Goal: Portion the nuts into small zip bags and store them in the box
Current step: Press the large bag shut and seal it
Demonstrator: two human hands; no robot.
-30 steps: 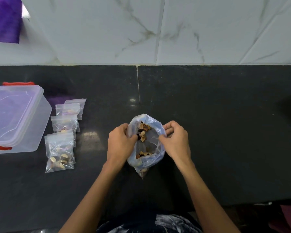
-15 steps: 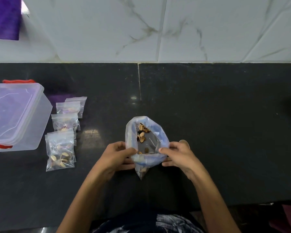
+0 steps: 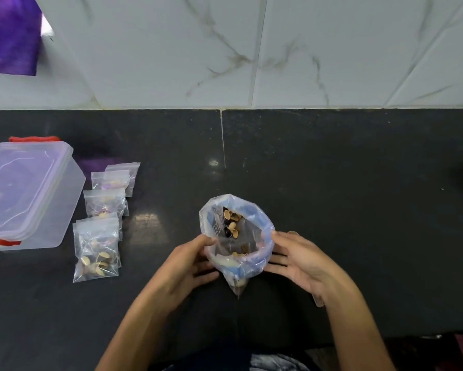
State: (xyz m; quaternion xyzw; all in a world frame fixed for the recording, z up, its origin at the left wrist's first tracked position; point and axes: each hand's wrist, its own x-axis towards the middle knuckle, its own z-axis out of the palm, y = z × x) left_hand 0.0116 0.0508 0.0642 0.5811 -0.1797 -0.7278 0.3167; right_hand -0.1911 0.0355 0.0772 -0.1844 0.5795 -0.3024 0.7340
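Head view. Item: large clear plastic bag [image 3: 237, 236], mouth rolled down and standing open, set on a black countertop [image 3: 345, 196] near its front edge. Contents: a few nuts [image 3: 231, 223] in pale split shells, visible against the far wall and near the bottom.

Left hand [image 3: 187, 266] lay at the bag's left side, thumb touching the rim, fingers loosely extended toward the lower wall. Right hand [image 3: 300, 259] lay at the bag's right side, thumb at the rim, fingers straight and spread, tips against the wall. Neither hand curled round the bag; the two stood apart with the bag between them.

Well to the left: four small zip bags [image 3: 102, 223] in an overlapping row, the nearest plainly holding nuts. Just beside them, further left: translucent storage box [image 3: 24, 194], lid on, red clasps. Behind: pale veined wall tiles [image 3: 278, 49]; purple cloth [image 3: 8, 36] at upper left.
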